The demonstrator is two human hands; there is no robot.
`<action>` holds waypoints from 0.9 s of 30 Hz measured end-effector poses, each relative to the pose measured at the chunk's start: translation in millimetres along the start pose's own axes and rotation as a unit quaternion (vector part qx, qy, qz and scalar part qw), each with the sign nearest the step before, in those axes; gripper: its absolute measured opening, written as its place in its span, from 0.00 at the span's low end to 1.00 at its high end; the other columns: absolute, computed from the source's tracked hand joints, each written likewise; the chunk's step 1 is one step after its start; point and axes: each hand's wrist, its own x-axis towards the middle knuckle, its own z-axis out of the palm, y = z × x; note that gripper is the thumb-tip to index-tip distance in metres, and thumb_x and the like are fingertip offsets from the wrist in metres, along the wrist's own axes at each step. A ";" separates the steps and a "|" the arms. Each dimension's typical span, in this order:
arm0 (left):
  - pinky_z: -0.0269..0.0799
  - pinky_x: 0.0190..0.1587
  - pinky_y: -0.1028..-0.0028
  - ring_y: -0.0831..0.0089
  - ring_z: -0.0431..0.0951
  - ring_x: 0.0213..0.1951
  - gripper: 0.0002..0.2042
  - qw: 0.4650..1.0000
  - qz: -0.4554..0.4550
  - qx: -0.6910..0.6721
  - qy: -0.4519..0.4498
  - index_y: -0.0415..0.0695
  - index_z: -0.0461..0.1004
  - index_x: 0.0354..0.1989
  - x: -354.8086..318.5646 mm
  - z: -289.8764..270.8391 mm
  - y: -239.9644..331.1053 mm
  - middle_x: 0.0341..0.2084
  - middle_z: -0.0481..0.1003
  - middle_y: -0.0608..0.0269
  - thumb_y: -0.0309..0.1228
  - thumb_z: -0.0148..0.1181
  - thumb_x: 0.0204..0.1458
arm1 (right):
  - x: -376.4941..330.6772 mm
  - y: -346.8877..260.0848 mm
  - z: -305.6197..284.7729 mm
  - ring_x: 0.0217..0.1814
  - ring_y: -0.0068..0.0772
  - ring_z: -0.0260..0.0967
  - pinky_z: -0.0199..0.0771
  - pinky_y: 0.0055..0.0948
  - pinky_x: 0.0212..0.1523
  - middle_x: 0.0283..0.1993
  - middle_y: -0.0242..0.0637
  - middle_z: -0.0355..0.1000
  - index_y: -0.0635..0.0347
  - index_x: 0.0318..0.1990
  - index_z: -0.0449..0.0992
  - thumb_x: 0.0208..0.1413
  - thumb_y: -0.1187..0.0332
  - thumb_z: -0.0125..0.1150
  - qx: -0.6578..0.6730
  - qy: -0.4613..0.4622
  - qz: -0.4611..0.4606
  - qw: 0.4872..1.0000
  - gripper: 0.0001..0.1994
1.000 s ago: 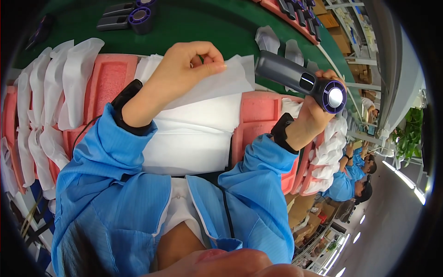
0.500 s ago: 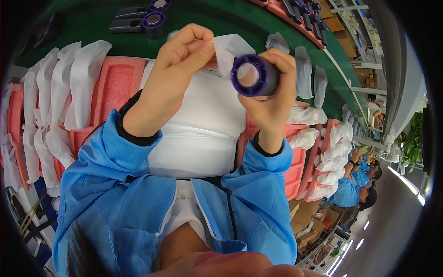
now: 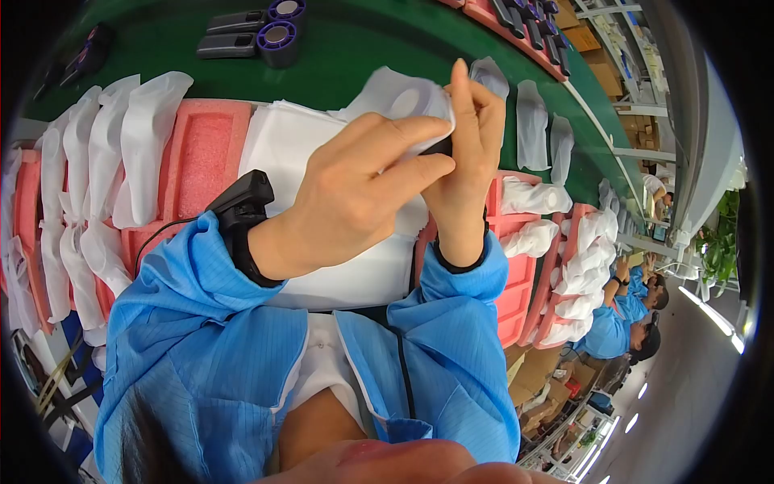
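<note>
Between my hands is a dark handheld device with a purple ring end. A translucent white bag now covers that round end, which shows through faintly. My left hand reaches across from the left, with its fingers bent against the bag and the device's side. My right hand is wrapped around the device from the right, one finger pointing up; most of the body is hidden behind the fingers. Below them lies a stack of white bags. A black wrist device sits by my left cuff.
Pink foam trays with bagged items stand at left, and another pink tray at right. On the green table lie unwrapped dark devices and several bagged ones. Co-workers sit at far right.
The white bag has gone over the device's purple end, which was bare before. My left hand has moved right and down to meet my right hand; the device has tilted.
</note>
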 end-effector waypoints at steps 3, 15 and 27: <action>0.72 0.37 0.73 0.62 0.74 0.35 0.21 1.000 -0.023 0.017 -0.011 0.43 0.77 0.42 2.5 -2.3 0.7 0.45 0.71 0.56 0.12 0.58 0.36 | 0.2 5.9 -2.5 0.45 0.42 0.65 0.69 0.31 0.41 0.47 0.46 0.63 0.64 0.58 0.66 0.35 0.77 0.71 -0.034 0.023 0.002 0.999 0.36; 0.72 0.46 0.72 0.65 0.74 0.45 0.30 0.991 -0.122 -0.057 0.001 0.49 0.68 0.55 23.7 -21.6 -37.6 0.49 0.70 0.62 0.22 0.69 0.39 | -9.3 -13.2 5.0 0.52 0.33 0.65 0.68 0.30 0.49 0.50 0.42 0.64 0.65 0.55 0.61 0.40 0.71 0.73 0.275 0.000 0.132 0.952 0.34; 0.68 0.50 0.74 0.70 0.71 0.49 0.24 0.940 -0.119 -0.309 0.083 0.45 0.74 0.48 27.8 -40.8 -26.7 0.51 0.66 0.62 0.31 0.73 0.40 | -10.5 2.9 7.8 0.38 0.32 0.71 0.70 0.25 0.38 0.37 0.40 0.73 0.67 0.47 0.69 0.47 0.73 0.66 0.244 -0.128 0.165 0.947 0.19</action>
